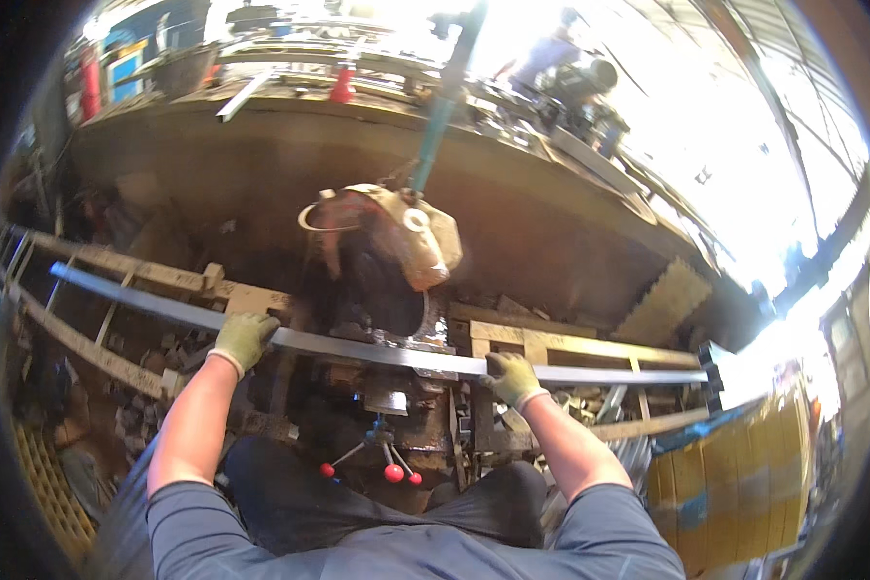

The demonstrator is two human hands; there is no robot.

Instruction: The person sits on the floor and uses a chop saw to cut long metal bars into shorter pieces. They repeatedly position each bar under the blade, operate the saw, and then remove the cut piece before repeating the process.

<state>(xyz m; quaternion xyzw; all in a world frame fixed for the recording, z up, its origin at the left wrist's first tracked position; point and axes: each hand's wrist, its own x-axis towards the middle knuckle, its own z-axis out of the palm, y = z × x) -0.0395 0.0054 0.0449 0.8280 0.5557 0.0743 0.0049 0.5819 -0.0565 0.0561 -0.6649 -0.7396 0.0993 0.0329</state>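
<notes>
My gloved left hand [244, 338] and right hand [512, 377] both clamped around a long grey steel bar [377, 350], laid across the cut-off saw [387, 261], yellow crate [735, 483] at lower right, red extinguisher [90, 82] upper left

A long, flat, grey steel bar [358, 346] lies nearly level across the cutting machine's bed [396, 387], its left end raised slightly over the wooden frame, its right end reaching the frame's far right edge. Both gloved hands grip it.

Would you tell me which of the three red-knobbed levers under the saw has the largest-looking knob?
The middle lever: its red knob hangs lowest and looks largest; the left and right knobs look smaller.
</notes>
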